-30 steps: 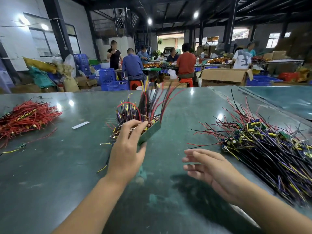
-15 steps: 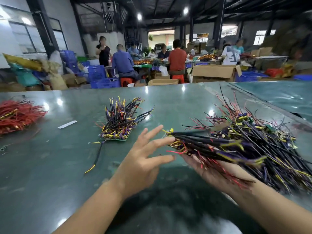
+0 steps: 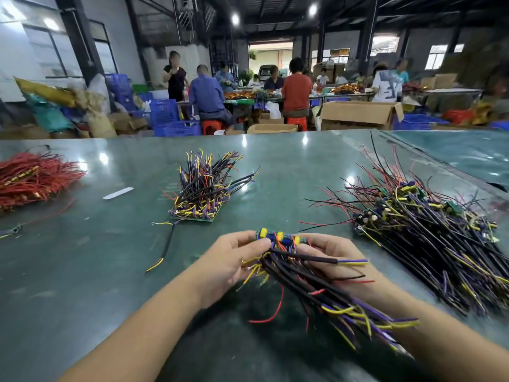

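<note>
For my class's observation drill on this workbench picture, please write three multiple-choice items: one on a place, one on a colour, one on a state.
1. Where on the table do the red wires lie?
A) far right
B) far left
C) in the middle

2. What colour is the flat strip beside the stack?
A) blue
B) yellow
C) white

3. How is the bundle held?
A) in the left hand and right hand together
B) in one hand only
C) not held, lying on the table

Key:
1 B: the red wires sit at the picture's left edge.
2 C: the strip shows white against the green top.
3 A: fingers of both hands curl round the bundle's board end.
</note>
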Motion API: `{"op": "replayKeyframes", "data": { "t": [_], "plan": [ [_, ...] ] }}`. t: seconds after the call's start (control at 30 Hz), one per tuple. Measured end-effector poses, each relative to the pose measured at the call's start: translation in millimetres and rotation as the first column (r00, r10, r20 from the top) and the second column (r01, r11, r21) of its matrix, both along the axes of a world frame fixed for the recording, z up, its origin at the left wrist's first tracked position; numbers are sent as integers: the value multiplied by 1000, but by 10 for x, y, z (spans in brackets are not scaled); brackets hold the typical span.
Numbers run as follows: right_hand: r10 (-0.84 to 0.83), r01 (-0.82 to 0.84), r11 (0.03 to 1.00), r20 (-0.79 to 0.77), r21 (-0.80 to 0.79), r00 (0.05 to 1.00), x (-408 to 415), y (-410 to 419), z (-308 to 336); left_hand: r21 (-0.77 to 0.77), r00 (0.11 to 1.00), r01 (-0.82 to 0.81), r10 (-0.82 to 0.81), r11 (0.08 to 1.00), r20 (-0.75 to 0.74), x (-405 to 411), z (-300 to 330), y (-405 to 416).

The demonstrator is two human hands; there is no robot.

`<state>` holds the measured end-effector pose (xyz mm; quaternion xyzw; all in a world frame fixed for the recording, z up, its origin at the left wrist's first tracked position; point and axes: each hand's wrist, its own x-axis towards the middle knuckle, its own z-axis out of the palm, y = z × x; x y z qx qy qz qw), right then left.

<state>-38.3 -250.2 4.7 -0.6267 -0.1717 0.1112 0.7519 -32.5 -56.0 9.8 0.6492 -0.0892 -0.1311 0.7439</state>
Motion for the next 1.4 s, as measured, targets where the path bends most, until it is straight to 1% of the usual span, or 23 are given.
{"op": "replayKeyframes", "data": {
  "t": [0.07,0.17,0.27,0.33,0.43,0.57,0.87,1.0,1.07,1.17,1.3,1.37,1.4],
  "plan": [
    [-39,40,999,-20,23,999,-30,20,-1,15,999,-4,3,1000,38,11,-21,24],
    [-44,46,999,-65,26,997,-105,59,33,2,999,0,0,1000,43,18,-23,68],
    [-21,24,1000,-115,21,993,-164,44,92,37,996,5,-8,999,84,6,-24,95],
    [14,-11,999,-107,30,994,-170,15,103,18,993,16,-18,1000,118,6,-26,114],
    [53,-52,998,-36,37,998,-154,-15,107,-13,985,62,-59,998,164,8,-32,130],
    [105,-106,992,32,65,994,-145,-46,101,-73,982,144,-134,987,137,5,-37,131],
    [161,-162,987,56,8,985,-137,-55,66,-135,967,255,-250,957,59,29,-1,189],
    [189,-193,980,73,49,979,-157,-18,51,-170,952,305,-300,937,56,42,-15,201],
    [201,-207,974,72,88,977,-158,5,55,-156,945,327,-320,932,72,52,-45,192],
    [132,-134,989,43,57,990,-130,-20,76,-74,974,221,-216,973,72,90,-72,204],
    [64,-62,996,-28,62,998,-108,-72,79,-42,990,116,-112,992,90,122,-46,310],
    [-27,31,996,-50,80,998,-90,-86,79,-54,991,15,-7,998,134,135,-1,344],
    [-79,85,991,-59,99,995,-76,-93,82,-94,986,-36,51,995,160,153,22,362]
  ]
}}
